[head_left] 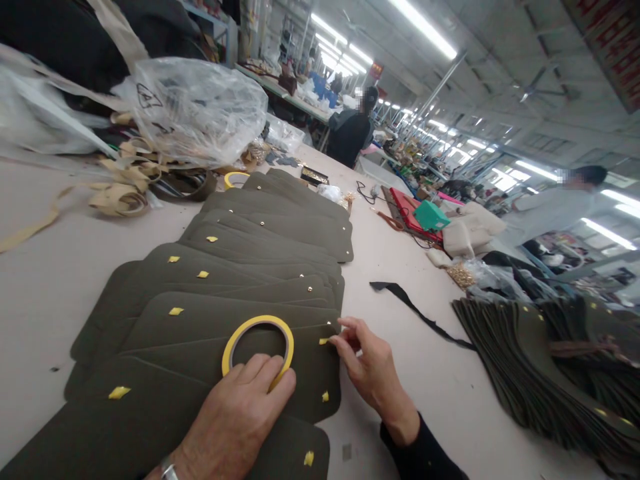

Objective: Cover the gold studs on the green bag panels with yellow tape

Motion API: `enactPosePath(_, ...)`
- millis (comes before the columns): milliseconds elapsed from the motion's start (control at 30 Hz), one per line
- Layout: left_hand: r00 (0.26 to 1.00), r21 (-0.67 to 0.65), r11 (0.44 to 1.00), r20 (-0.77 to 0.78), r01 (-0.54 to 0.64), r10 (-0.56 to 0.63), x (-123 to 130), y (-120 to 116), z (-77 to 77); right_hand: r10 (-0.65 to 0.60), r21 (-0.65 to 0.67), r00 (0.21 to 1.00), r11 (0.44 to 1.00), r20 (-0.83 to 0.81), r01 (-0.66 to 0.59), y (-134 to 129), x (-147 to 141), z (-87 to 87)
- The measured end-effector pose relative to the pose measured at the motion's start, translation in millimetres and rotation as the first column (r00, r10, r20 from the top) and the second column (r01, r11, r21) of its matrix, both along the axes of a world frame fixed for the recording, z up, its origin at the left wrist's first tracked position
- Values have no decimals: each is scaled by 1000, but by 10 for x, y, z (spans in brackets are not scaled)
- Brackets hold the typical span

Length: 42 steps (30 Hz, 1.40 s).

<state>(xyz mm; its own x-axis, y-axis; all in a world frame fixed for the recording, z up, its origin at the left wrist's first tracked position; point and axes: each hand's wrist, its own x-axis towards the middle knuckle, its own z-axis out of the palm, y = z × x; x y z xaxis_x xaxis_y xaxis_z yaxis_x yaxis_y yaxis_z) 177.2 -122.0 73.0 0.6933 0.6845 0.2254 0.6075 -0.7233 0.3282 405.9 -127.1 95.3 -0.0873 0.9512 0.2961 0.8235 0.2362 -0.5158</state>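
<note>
My left hand (235,413) is closed on a roll of yellow tape (231,347), its fingers over the near rim of the ring. Under it lie overlapping dark olive panels (165,353) with rounded corners, several bearing small gold studs or yellow tape bits. My right hand (373,367) is at the right edge of a panel, thumb and forefinger close to a small yellow tape piece (324,341) that they seem to pinch. A metal stud (329,323) shows just above that piece. Another tape piece (325,397) sits lower on the same panel.
A black strip (420,313) lies right of the panels. Beyond it stands a thick stack of similar panels (520,360). Clear plastic bags (195,110) and tan webbing (123,193) crowd the back left. A red item (413,210) and green box (432,215) are farther back. Two people are beyond.
</note>
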Motion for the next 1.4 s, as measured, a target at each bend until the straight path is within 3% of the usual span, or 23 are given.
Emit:
enactPosePath(67, 1000, -15, 1000, -11, -1, 0, 6, 4, 9, 153, 90, 975, 982, 161, -169, -18, 56, 44)
enactPosePath(167, 1000, -20, 1000, -18, -9, 8, 6, 3, 18, 308, 56, 848, 929, 431, -366, -2, 65, 92)
enactPosePath(267, 1000, -31, 999, -25, -10, 9, -4, -6, 12, 358, -55, 748, 916, 558, -397, 61, -12, 116)
enactPosePath(333, 999, -40, 999, -32, -8, 7, -8, -12, 4, 361, -147, 736, 929, 573, -341, 114, -94, 125)
enactPosePath(400, 999, -46, 999, -35, -9, 7, -4, -16, 1, 300, -226, 791, 952, 533, -208, 165, -185, 124)
enactPosePath(500, 1000, -32, 999, -21, -24, 23, 7, -19, 4, 96, -294, 898, 955, 429, 38, 223, -297, 102)
enactPosePath(600, 1000, 32, 999, 15, -23, 23, 2, -13, 7, -79, -308, 958, 937, 276, 166, 215, -326, 86)
enactPosePath(733, 994, 117, 993, 107, -7, -6, -54, 12, 20, -207, -257, 977, 948, -52, 187, 25, -224, 98)
enactPosePath(800, 993, 116, 993, 114, -7, -7, -94, 13, 47, -239, -236, 964, 949, -115, 207, -124, -148, 81)
enactPosePath(1000, 997, 87, 995, -59, 58, -53, -149, -100, 146, -298, -406, 906, 900, -300, 162, -411, -41, -100)
enactPosePath(1167, 991, 169, 980, -98, 103, -87, -128, -155, 110, -336, -424, 884, 888, -326, 181, -390, -53, -118)
enactPosePath(1400, 983, 227, 971, 143, 78, -112, -128, -180, 96, -401, -497, 813, 852, -422, 163, -553, -80, -36)
